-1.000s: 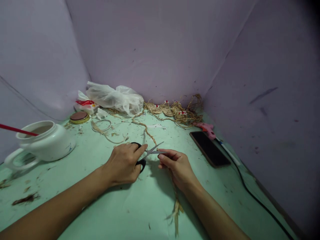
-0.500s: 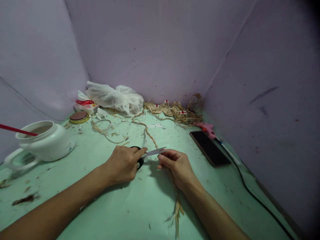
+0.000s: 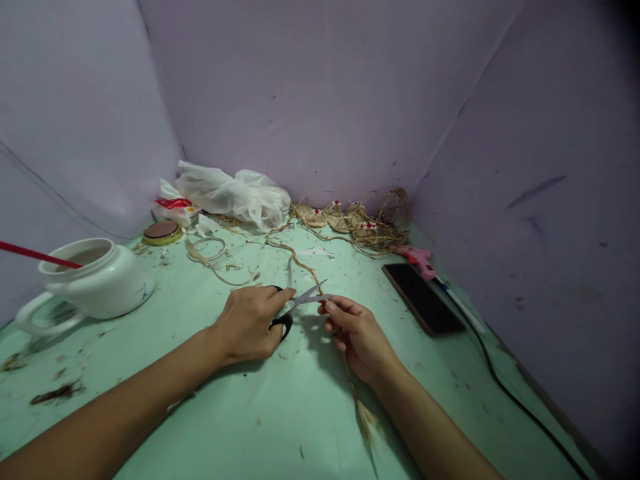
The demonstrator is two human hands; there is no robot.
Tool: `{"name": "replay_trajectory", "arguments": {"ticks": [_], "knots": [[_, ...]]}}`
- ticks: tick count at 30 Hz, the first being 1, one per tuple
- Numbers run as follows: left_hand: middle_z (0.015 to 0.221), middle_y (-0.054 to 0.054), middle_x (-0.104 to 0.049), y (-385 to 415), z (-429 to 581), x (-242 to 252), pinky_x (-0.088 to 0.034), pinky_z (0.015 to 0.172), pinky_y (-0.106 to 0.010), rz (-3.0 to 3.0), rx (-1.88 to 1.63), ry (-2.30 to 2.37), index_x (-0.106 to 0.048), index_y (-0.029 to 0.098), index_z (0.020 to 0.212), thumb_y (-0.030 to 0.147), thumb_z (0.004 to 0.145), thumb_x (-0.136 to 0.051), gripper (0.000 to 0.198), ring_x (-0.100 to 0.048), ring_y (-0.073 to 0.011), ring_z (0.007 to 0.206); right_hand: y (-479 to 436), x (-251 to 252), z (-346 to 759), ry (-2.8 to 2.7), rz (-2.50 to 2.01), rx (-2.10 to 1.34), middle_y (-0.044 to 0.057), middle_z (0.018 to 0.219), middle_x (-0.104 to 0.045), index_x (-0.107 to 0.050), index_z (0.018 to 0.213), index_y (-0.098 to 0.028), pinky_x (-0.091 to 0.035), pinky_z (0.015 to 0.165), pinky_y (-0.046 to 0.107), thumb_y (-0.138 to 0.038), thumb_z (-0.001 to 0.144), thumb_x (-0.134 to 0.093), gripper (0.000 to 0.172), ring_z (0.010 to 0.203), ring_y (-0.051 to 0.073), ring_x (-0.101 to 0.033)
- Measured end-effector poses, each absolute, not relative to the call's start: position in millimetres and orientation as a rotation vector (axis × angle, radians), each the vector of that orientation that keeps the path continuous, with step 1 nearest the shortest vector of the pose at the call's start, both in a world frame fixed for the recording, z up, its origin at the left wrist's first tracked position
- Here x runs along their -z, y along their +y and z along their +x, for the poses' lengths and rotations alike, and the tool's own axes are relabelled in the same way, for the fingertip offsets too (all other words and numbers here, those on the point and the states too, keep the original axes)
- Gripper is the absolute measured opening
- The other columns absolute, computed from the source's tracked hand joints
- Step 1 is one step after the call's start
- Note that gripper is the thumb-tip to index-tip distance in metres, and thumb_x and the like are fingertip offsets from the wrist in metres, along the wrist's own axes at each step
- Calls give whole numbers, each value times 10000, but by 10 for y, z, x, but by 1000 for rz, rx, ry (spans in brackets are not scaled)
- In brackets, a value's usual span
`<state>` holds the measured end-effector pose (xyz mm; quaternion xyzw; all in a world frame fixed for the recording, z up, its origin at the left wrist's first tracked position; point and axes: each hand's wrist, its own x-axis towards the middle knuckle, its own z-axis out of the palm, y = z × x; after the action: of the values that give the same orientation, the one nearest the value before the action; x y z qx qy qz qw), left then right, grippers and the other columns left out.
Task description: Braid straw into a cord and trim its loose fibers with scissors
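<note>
A: Head view. What's around?
B: Green counter (image 3: 280, 427). Far left: white plastic bag (image 3: 240, 197), red-and-white packet (image 3: 175, 212), round tin (image 3: 163, 231). Left: white handled pot (image 3: 113, 280), red stick (image 3: 45, 255) in it. Far right: heap of fibre pieces (image 3: 343, 220) with red and white beads, pink glue gun (image 3: 425, 265) at its near right. Phone (image 3: 423, 299) just near of the gun; black cable (image 3: 520, 403) runs to near right.
A: In the way?
B: Phone is the closest bulky item to the right hand (image 3: 357, 333), apart from it. Pale coil (image 3: 199, 256) lies beyond the left hand (image 3: 253, 320).
A: Cord (image 3: 299, 262)?
B: Brown, twisted-looking, thin. Mid-counter, bending from near the bag to the right hand. Pale frayed strands (image 3: 369, 427) trail below that hand, blurred.
A: Fingers?
B: Right: together, pinching the cord. Left: wrapped round the black handles of the scissors (image 3: 298, 301). Blades spread, at the cord by the right fingertips. Can't tell if they touch it.
A: Edges, room?
B: Lilac walls (image 3: 310, 100) bound left, far and right. Green surface shows between the forearms (image 3: 150, 400); fibre scraps (image 3: 55, 393) scattered at near left.
</note>
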<state>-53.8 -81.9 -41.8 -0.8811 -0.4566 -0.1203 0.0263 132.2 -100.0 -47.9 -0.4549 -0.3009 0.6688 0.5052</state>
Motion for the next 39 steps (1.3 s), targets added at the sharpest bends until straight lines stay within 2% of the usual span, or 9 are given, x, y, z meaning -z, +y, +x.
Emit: {"name": "replay_trajectory", "arguments": {"ticks": [2,6,11,25,28,31,34,37,39], "knots": [[867,-51,-600,-821,-533,424,-415,653,-323,-2715,344,-1387,-455,218,1178,260,690,-470,490,-558,-217,785,-1004,477,1321,-734,-1089,-1615,-11,642,-557,-638,769,-137,-193,275,132,-237,568,-694,232,413,32,-404],[884,-57,-587,-829,-522,426,-420,663,-340,-2709,324,-1372,-438,211,1196,257,694,-460,505,-550,-225,799,-1014,469,1315,-737,-1058,-1662,-39,594,-520,-636,864,-149,-214,276,139,-204,574,-668,297,374,25,-355],[867,-57,-579,-843,-508,429,-419,657,-327,-2698,313,-1350,-432,198,1202,246,700,-454,505,-543,-212,784,-1025,461,1294,-770,-1103,-1622,-35,579,-541,-646,855,-142,-235,280,147,-216,571,-673,295,369,28,-352],[889,-52,-623,-858,-524,461,-422,603,-309,-2790,280,-1370,-381,201,1244,179,696,-423,550,-591,-212,766,-1036,481,1302,-863,-1065,-1662,-32,588,-544,-641,676,-146,-247,286,146,-226,615,-645,100,363,18,-339],[887,-46,-637,-849,-534,462,-416,600,-291,-2810,303,-1374,-404,208,1222,155,689,-425,535,-599,-201,761,-1029,482,1306,-853,-1052,-1659,-30,586,-541,-642,693,-142,-265,291,148,-229,614,-655,119,371,22,-343],[846,-15,-656,-829,-548,441,-407,599,-271,-2837,379,-1397,-448,234,1172,125,693,-412,493,-605,-180,732,-1030,479,1304,-817,-1045,-1665,-33,582,-537,-656,805,-142,-300,302,152,-221,603,-667,217,377,26,-346],[772,21,-654,-817,-548,408,-388,586,-243,-2846,505,-1473,-507,266,1085,130,704,-416,415,-596,-150,682,-1033,485,1291,-778,-1047,-1688,-22,583,-548,-655,837,-142,-377,344,176,-194,597,-652,245,401,47,-405],[732,31,-640,-820,-527,389,-367,568,-226,-2769,654,-1613,-550,257,987,166,714,-434,311,-578,-131,650,-1022,508,1274,-673,-1080,-1656,18,658,-594,-627,647,-135,-476,491,225,-99,539,-605,115,538,95,-536],[729,30,-639,-826,-509,392,-357,563,-227,-2680,710,-1702,-561,248,951,190,719,-439,268,-573,-130,645,-1007,525,1272,-634,-1109,-1618,29,712,-613,-608,611,-133,-475,535,220,-43,490,-552,161,568,93,-548]]}}
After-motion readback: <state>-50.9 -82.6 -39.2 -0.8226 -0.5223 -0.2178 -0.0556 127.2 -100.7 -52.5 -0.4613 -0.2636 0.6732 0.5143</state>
